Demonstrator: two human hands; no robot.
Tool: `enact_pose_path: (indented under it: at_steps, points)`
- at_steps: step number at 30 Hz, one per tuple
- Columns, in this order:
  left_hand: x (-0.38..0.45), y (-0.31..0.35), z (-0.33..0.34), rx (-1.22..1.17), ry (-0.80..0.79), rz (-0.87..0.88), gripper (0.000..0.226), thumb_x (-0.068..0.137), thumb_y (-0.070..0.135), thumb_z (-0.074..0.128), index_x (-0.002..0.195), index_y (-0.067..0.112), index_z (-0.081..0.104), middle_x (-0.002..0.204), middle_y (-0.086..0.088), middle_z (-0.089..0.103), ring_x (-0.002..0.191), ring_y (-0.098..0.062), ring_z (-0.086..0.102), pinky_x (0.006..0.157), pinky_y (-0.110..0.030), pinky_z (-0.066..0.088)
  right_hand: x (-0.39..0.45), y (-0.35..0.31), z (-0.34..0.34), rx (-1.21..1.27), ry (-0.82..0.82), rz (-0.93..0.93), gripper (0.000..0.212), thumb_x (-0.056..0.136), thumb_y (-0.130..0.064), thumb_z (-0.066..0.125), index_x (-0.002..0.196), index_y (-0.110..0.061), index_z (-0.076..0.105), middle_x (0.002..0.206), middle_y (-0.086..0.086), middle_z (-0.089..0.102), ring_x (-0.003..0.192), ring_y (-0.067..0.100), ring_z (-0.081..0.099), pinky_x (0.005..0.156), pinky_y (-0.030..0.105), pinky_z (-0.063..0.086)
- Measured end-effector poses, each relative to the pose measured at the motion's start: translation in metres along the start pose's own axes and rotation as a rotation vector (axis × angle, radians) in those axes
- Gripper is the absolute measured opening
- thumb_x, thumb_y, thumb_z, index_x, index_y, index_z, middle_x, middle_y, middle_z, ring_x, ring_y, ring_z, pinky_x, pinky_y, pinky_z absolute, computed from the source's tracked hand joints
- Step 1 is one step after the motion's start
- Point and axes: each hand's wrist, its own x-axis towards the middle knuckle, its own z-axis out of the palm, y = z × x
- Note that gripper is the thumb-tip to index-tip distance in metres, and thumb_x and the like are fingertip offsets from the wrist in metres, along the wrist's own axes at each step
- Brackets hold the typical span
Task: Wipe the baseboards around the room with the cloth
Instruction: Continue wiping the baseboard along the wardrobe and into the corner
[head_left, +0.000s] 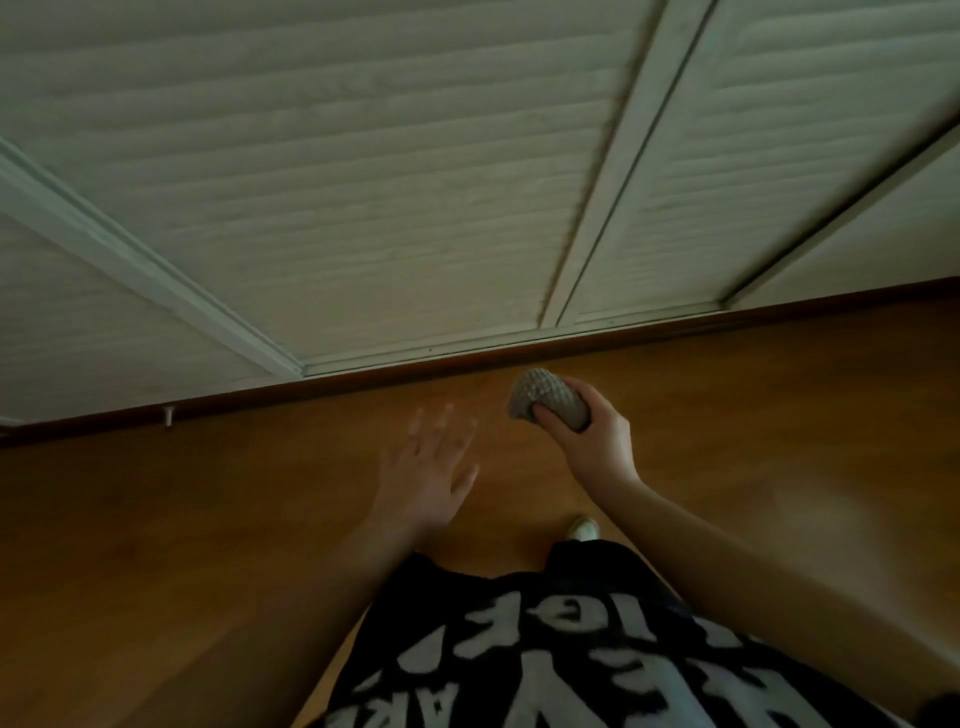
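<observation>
Cloth: grey, textured, bunched into a wad, held in the air above the wood floor, near the dark baseboard but not touching it. Baseboard runs under the white louvered doors. No wiping contact at this moment; cleaned portion cannot be judged, so the run in view likely remains to do.

Right hand: fingers and thumb curled round the wad, gripping it. Left hand: fingers straight and spread, holding nothing, somewhat blurred. A pale shoe shows below.
</observation>
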Motion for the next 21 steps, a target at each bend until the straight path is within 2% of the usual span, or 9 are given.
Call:
enact_pose_path:
  at_steps: [5, 9, 11, 14, 16, 19, 21]
  points:
    - [0.038, 0.096, 0.004, -0.021, -0.021, 0.024, 0.065, 0.098, 0.067, 0.015, 0.155, 0.044, -0.005, 0.164, 0.014, -0.020, 0.151, -0.019, -0.021, 0.116, -0.062, 0.014, 0.019, 0.039, -0.083, 0.065, -0.018, 0.078, 0.040, 0.077, -0.044, 0.077, 0.113, -0.040, 0.061, 0.102, -0.024, 0.066, 0.095, -0.009, 0.060, 0.073, 0.007, 0.049]
    - [0.046, 0.132, 0.001, 0.001, 0.006, 0.001, 0.065, 0.099, 0.064, 0.023, 0.156, 0.040, 0.004, 0.166, 0.011, -0.011, 0.153, -0.020, -0.014, 0.115, -0.060, 0.021, 0.028, 0.057, -0.113, 0.119, 0.009, 0.172, 0.049, 0.072, -0.050, 0.080, 0.115, -0.039, 0.059, 0.102, -0.022, 0.066, 0.095, -0.010, 0.059, 0.071, 0.011, 0.048]
    - [0.041, 0.131, 0.003, -0.009, -0.001, -0.008, 0.064, 0.099, 0.063, 0.024, 0.156, 0.040, 0.006, 0.166, 0.011, -0.010, 0.153, -0.021, -0.012, 0.115, -0.060, 0.022, 0.034, 0.062, -0.115, 0.147, -0.006, 0.200, 0.051, 0.070, -0.049, 0.081, 0.115, -0.041, 0.059, 0.102, -0.025, 0.064, 0.095, -0.009, 0.059, 0.072, 0.013, 0.048]
    - [0.035, 0.114, 0.009, -0.015, -0.050, -0.041, 0.065, 0.098, 0.066, 0.018, 0.155, 0.042, -0.001, 0.166, 0.011, -0.010, 0.153, -0.025, -0.010, 0.119, -0.060, 0.018, 0.044, 0.066, -0.109, 0.153, -0.014, 0.228, 0.050, 0.070, -0.043, 0.084, 0.113, -0.043, 0.059, 0.102, -0.026, 0.064, 0.095, -0.006, 0.059, 0.076, 0.017, 0.050]
    - [0.034, 0.101, 0.013, -0.021, -0.097, -0.071, 0.066, 0.098, 0.067, 0.018, 0.155, 0.042, -0.004, 0.166, 0.010, -0.010, 0.153, -0.030, -0.009, 0.120, -0.060, 0.013, 0.049, 0.069, -0.101, 0.130, -0.015, 0.245, 0.055, 0.071, -0.038, 0.084, 0.120, -0.038, 0.059, 0.107, -0.022, 0.063, 0.099, -0.002, 0.059, 0.082, 0.023, 0.053]
    - [0.043, 0.085, 0.019, -0.052, -0.145, -0.068, 0.067, 0.099, 0.066, 0.020, 0.157, 0.040, -0.002, 0.167, 0.009, -0.011, 0.153, -0.035, -0.006, 0.121, -0.059, 0.011, 0.055, 0.074, -0.093, 0.108, 0.017, 0.282, 0.069, 0.075, -0.039, 0.082, 0.136, -0.034, 0.051, 0.120, -0.019, 0.058, 0.106, 0.001, 0.055, 0.086, 0.021, 0.049]
    - [0.053, 0.077, 0.021, -0.039, -0.127, -0.061, 0.068, 0.100, 0.065, 0.021, 0.158, 0.039, -0.001, 0.167, 0.007, -0.011, 0.153, -0.037, -0.003, 0.121, -0.058, 0.012, 0.062, 0.079, -0.089, 0.065, 0.039, 0.274, 0.064, 0.076, -0.041, 0.080, 0.133, -0.032, 0.053, 0.118, -0.016, 0.060, 0.105, 0.002, 0.056, 0.087, 0.024, 0.050]
